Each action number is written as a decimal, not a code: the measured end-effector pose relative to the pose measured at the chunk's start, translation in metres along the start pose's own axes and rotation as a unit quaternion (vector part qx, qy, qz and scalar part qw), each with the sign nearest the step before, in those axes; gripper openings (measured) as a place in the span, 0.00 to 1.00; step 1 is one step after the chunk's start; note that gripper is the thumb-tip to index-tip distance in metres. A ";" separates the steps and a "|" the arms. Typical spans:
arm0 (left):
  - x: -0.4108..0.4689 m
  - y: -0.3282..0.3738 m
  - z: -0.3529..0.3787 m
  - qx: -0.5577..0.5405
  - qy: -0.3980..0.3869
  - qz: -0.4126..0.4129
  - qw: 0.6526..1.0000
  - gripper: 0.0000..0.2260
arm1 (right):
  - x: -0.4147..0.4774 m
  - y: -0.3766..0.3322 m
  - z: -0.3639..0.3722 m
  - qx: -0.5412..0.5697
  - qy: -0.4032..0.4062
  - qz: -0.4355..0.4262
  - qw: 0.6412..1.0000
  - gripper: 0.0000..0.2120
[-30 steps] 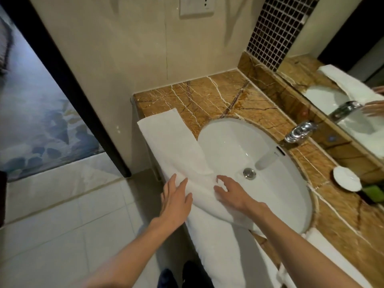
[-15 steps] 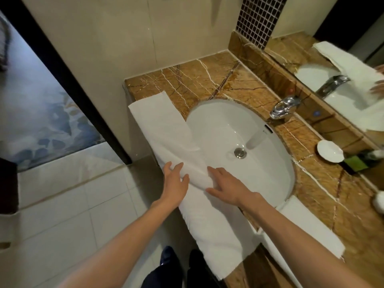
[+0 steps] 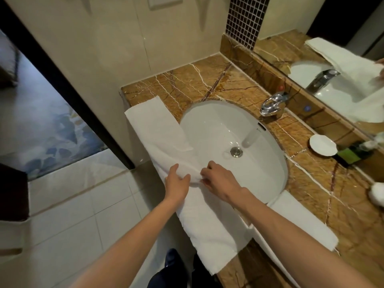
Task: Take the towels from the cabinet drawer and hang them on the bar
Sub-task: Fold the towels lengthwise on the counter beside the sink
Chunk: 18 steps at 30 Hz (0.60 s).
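A long white towel (image 3: 153, 123) lies folded along the front edge of the brown marble counter (image 3: 207, 80), overlapping the left rim of the sink (image 3: 270, 146) and hanging off the counter's front. My left hand (image 3: 177, 181) and my right hand (image 3: 218, 179) meet at the towel's middle and both pinch the cloth, which bunches into a ridge between them. A second white towel (image 3: 301, 225) lies flat on the counter under my right forearm. No bar or drawer is in view.
A chrome faucet (image 3: 272, 102) stands behind the sink. A white dish (image 3: 323, 145) and a green bottle (image 3: 351, 155) sit at the right by the mirror (image 3: 332, 38). Tiled floor (image 3: 72, 215) and a dark-framed doorway (image 3: 68, 96) lie to the left.
My hands lay flat on the towel with fingers spread; now they have come together and curled, gathering the cloth at its middle. The camera view has shifted slightly.
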State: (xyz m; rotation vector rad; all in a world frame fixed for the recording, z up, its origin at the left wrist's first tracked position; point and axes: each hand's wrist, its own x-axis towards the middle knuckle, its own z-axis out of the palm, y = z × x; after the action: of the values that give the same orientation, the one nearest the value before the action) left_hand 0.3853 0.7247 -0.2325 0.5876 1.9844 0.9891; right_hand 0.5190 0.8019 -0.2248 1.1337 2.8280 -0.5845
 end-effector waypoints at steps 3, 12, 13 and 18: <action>-0.004 0.005 0.002 -0.098 -0.009 -0.020 0.995 0.24 | 0.003 -0.004 -0.015 0.000 -0.014 -0.011 1.000 0.08; -0.016 0.023 -0.003 -0.166 -0.027 0.027 0.985 0.16 | 0.018 0.004 -0.034 0.266 -0.051 0.050 0.961 0.09; -0.016 0.023 -0.004 -0.147 -0.023 0.042 0.988 0.15 | 0.019 0.010 -0.035 0.297 -0.046 0.066 0.951 0.10; -0.021 0.027 -0.003 -0.122 -0.003 0.066 0.990 0.14 | 0.030 0.048 -0.022 0.284 -0.120 0.140 0.941 0.15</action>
State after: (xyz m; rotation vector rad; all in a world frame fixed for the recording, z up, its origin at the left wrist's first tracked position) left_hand 0.3957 0.7247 -0.2001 0.5903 1.8030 1.2875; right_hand 0.5318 0.8615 -0.2259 1.3827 2.2844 -1.4521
